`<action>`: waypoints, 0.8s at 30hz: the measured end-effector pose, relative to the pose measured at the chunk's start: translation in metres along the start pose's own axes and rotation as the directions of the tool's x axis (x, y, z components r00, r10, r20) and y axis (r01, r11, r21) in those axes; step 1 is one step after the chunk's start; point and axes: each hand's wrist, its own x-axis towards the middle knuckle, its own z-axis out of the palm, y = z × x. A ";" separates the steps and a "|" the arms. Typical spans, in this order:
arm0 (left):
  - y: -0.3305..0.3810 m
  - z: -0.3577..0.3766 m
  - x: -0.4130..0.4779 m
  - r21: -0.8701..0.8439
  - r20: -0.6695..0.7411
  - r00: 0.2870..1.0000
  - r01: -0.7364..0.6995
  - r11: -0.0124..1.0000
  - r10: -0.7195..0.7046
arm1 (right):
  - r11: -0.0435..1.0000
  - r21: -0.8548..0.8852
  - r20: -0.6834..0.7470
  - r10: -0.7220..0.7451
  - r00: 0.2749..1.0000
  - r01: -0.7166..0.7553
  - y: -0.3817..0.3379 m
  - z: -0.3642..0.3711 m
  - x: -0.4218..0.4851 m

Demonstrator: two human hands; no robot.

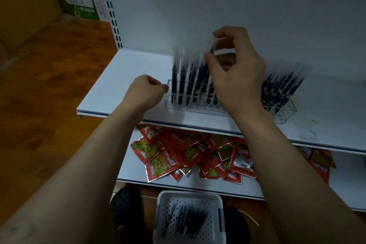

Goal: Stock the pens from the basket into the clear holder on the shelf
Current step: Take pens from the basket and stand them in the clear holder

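Note:
A clear holder (285,114) stands on the white shelf (122,85), with several black pens (181,83) upright in it. My right hand (237,73) hovers over the holder's middle and pinches the clear cap end of one pen (211,48) between thumb and fingers. My left hand (145,91) is at the holder's left end, its curled fingers touching the corner. A white perforated basket (164,200) sits on the floor below, with several dark pens (186,218) lying in it.
Red snack packets (178,154) lie heaped on the lower shelf. Cardboard and green boxes (83,4) stand at the back left on the wooden floor (49,85). Dark shoes (124,208) flank the basket. The shelf's slotted upright (111,6) rises on the left.

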 end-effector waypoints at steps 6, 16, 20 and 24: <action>0.002 0.005 0.008 -0.006 0.012 1.000 -0.004 1.000 0.005 | 0.997 0.035 -0.007 0.066 0.998 -0.066 0.002 0.000 0.001; 0.000 0.009 0.006 0.010 -0.042 0.998 -0.041 0.999 0.041 | 0.971 -0.218 0.313 0.164 0.936 -0.097 0.011 -0.009 -0.020; -0.006 0.005 -0.003 0.027 -0.052 0.998 -0.024 0.999 0.025 | 0.965 -0.227 0.287 0.193 0.938 -0.129 0.006 -0.023 -0.033; -0.009 -0.004 -0.031 0.053 -0.059 0.997 -0.056 0.997 0.059 | 0.958 -0.210 0.290 0.253 0.923 -0.197 0.002 -0.037 -0.054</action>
